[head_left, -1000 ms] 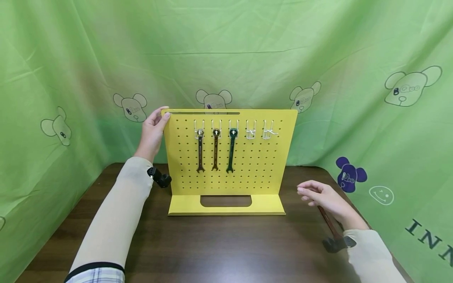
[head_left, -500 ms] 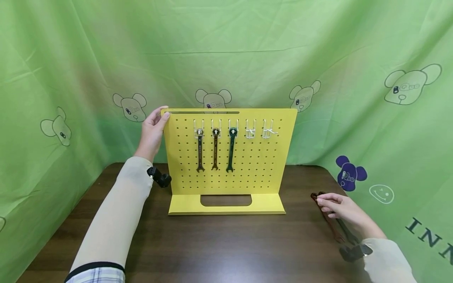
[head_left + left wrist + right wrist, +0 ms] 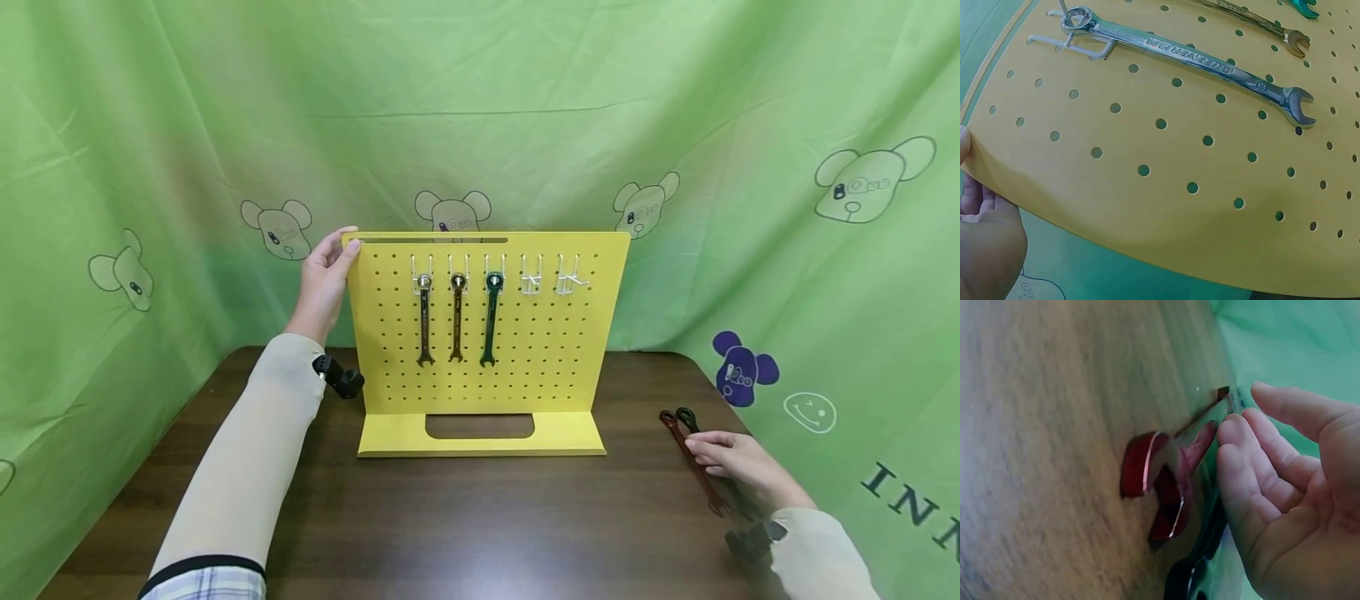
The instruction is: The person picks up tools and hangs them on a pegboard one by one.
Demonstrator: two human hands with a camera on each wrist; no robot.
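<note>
My left hand [image 3: 326, 271] grips the upper left corner of the yellow pegboard [image 3: 555, 358], thumb on the front and fingers behind. Three combination wrenches hang on its hooks: a silver wrench [image 3: 1197, 59], a bronze-coloured wrench [image 3: 457, 321] and a green wrench [image 3: 491, 325]. On the table at the right lie a red wrench [image 3: 693, 462] and a dark wrench [image 3: 686, 417], side by side. My right hand [image 3: 738, 462] is over the dark one, covering its middle. In the right wrist view its fingertips are right at the dark wrench, the thumb standing apart from them.
Two white hooks, a fourth hook [image 3: 531, 279] and a fifth hook [image 3: 570, 279], carry nothing. The pegboard's base stands on the brown wooden table [image 3: 480, 517]. A green printed curtain [image 3: 525, 100] encloses the table at the back and sides.
My right hand has moved right and down, away from beside the board, to the two wrenches on the table. Their ring ends now show past the fingers. My left hand has stayed put.
</note>
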